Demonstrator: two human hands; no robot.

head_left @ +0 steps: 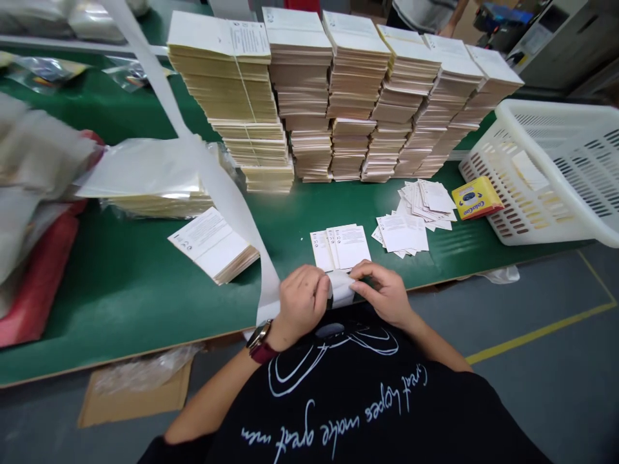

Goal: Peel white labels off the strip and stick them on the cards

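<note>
A long white paper strip [222,187] runs from the upper left down over the table to my hands at its front edge. My left hand [302,296] is closed on the strip near its end. With thumb and forefinger, my right hand [382,293] pinches the edge of the white piece [341,287] between my hands; whether a label is coming off it cannot be made out. Just beyond my fingers lie several overlapping printed cards [352,247]. A neat stack of cards [213,245] sits to the left, and a loose heap of cards [403,232] to the right.
Tall stacks of cards [309,84] line the back of the green table [120,277]. On the right are a white plastic basket [532,174] and a yellow packet [478,198]. Plastic-wrapped sheets [149,171] lie on the left. Another person [425,16] stands behind.
</note>
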